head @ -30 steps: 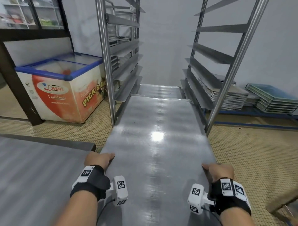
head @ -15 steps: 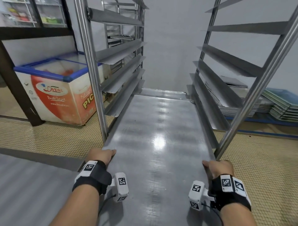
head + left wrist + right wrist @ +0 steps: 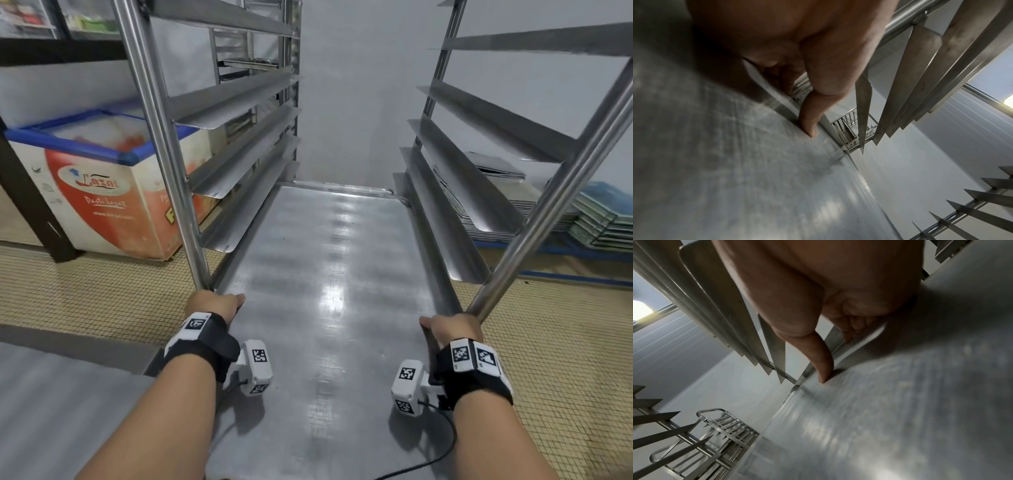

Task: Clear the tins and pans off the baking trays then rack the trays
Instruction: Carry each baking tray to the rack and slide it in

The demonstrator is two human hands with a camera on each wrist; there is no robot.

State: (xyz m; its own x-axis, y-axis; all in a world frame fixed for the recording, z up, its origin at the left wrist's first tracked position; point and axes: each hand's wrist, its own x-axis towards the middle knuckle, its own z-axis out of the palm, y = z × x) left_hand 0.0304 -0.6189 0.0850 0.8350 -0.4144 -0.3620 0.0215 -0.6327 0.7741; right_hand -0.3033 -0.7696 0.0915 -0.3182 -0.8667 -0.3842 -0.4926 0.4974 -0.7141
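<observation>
Racking step: bare baking tray (image 3: 329, 274) partway inside the rack (image 3: 164, 137).
Left hand (image 3: 214, 305) and right hand (image 3: 448, 330) grip its side edges, thumbs on top; next, push it level along the rack's runners.

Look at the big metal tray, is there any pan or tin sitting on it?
No, the baking tray is bare shiny metal in the head view, with only the left hand and right hand gripping its sides.

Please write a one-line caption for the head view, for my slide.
Both hands, left and right, grip a bare tray by its side edges, partway into the rack.
</observation>
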